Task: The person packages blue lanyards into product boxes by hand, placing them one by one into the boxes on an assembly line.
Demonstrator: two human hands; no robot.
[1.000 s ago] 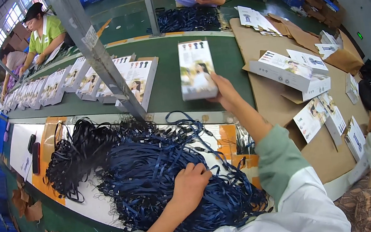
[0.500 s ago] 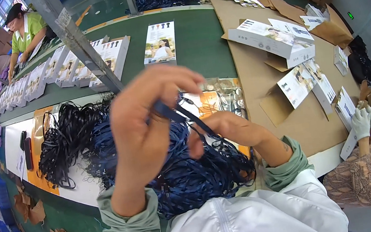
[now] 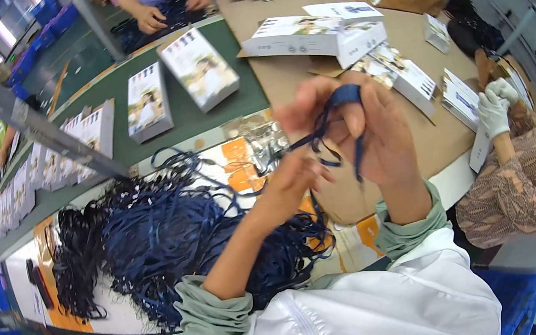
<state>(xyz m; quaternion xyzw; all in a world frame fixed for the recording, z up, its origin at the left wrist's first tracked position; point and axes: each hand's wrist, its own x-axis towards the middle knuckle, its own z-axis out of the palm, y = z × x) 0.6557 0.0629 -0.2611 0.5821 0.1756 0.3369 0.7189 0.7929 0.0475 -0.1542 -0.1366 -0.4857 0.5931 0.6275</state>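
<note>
A navy strap (image 3: 344,95) is looped over the fingers of my right hand (image 3: 384,133), which is raised above the brown board with its palm turned inward. Its loose end hangs down across that palm. My left hand (image 3: 287,182) is just left of it, fingers curled in at the strap's lower strands; they look closed on it, though blur softens the fingertips. Under my left forearm spreads a large tangled heap of navy straps (image 3: 160,232). A bunch of black straps (image 3: 75,266) adjoins it on the left.
Two printed boxes (image 3: 202,73) stand on the green belt (image 3: 240,99), with a row of more boxes (image 3: 86,135) leftward. Further boxes (image 3: 297,37) lie on the brown board (image 3: 328,200). A metal post (image 3: 48,131) slants at left. Co-workers are across the belt and at right, one wearing white gloves (image 3: 495,109).
Both hands have moved right with the strap, which now wraps my right fingers. The view has turned rightward. A second box stands beside the first on the belt.
</note>
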